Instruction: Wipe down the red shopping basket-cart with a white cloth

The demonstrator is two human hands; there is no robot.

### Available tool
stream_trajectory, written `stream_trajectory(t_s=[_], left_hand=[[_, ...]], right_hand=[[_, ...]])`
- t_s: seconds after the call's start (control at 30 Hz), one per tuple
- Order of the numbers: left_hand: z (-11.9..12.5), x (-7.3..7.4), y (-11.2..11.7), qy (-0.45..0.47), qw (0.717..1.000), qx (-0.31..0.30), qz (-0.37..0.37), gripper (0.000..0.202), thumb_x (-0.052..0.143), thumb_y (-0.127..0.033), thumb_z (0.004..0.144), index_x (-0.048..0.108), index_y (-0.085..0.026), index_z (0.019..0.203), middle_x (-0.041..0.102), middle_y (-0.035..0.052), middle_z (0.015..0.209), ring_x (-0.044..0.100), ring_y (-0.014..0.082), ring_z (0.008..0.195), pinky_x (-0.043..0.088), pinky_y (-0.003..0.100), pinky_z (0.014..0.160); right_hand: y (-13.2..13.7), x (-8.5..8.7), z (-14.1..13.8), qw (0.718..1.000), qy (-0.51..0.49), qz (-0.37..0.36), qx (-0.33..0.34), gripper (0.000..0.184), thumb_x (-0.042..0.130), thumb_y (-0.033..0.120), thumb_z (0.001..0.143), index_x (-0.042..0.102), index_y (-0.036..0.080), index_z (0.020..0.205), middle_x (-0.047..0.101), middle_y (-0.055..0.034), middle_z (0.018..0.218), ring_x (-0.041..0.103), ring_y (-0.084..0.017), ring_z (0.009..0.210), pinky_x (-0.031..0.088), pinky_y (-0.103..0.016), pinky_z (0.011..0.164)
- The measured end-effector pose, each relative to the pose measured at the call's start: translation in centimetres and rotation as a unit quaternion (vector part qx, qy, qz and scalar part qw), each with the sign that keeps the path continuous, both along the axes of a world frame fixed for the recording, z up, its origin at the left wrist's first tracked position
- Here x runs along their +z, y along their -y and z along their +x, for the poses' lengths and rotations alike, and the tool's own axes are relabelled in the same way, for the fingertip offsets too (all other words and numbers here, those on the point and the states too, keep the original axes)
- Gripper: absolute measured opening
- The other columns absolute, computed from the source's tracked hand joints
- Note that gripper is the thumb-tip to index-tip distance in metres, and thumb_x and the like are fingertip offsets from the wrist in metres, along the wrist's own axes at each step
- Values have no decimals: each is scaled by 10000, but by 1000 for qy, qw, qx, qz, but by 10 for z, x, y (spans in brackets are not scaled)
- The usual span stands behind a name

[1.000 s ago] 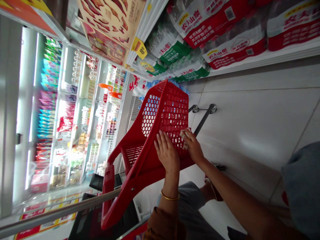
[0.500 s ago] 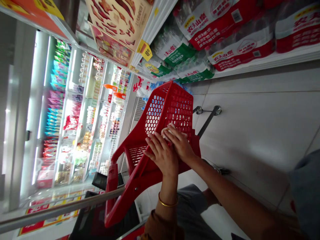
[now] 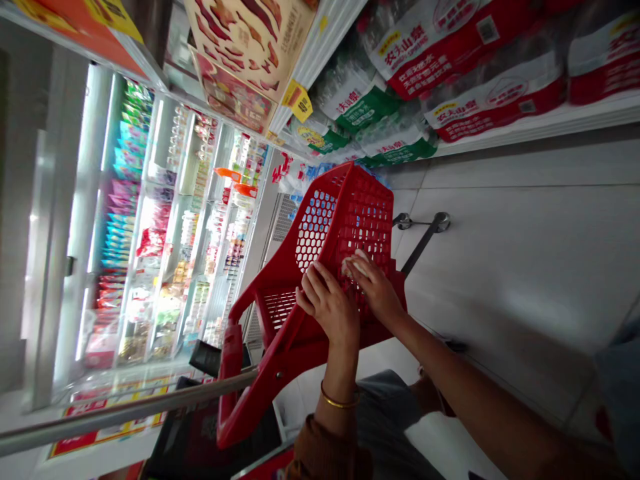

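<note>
In the head view, the left hand (image 3: 333,307), fingers slightly spread, rests on the red cart (image 3: 313,343), seemingly bracing it, while the right hand (image 3: 383,297) closes its fingers over a pale cloth (image 3: 347,268), apparently keeping it against the holed side.

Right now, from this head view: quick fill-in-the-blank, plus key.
1. The left hand is over the side of a shopping cart coloured ____.
2. The bangle circles the ____ wrist.
3. The pale crumpled cloth is held by the ____ hand.
4. The price tag nearest the green-labelled bottles is ____.

Missing words: red; left; right; yellow.
</note>
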State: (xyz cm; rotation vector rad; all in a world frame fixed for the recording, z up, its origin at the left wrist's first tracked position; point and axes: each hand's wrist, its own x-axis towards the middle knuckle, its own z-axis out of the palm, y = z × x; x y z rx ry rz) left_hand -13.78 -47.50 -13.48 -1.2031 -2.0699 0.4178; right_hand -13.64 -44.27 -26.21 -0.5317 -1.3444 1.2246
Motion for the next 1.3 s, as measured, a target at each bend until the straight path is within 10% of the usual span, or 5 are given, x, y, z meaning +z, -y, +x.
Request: stream_trajectory(t_s=[0.17,0.53,1.3], left_hand=[[-2,1,2,1,1000,-5,-9,771,584,-322,841,259,-42,1482,421,257,1446,374,374,1336,240,605,1123],[-5,-2,5,-22,998,-51,12,516,398,-232,943,395,-72,1433,500,237,1388,453,335,1269,307,574,1084],[18,-1,29,-11,998,-57,-8,762,635,-333,809,333,-107,1471,458,235,1386,408,387,1271,292,586,1078]], right_hand=[[9,-15,3,997,-42,-66,-12,457,371,247,1004,380,396,1435,397,24,1515,300,-221,1437,380,-445,1143],[-19,44,9,994,-75,77,9,514,409,209,998,302,412,1458,299,107,1557,230,-190,1460,229,-415,1230],[31,-10,32,991,66,37,-110,559,346,181,1013,169,398,1497,288,31,1569,215,-182,1456,268,-428,1205]])
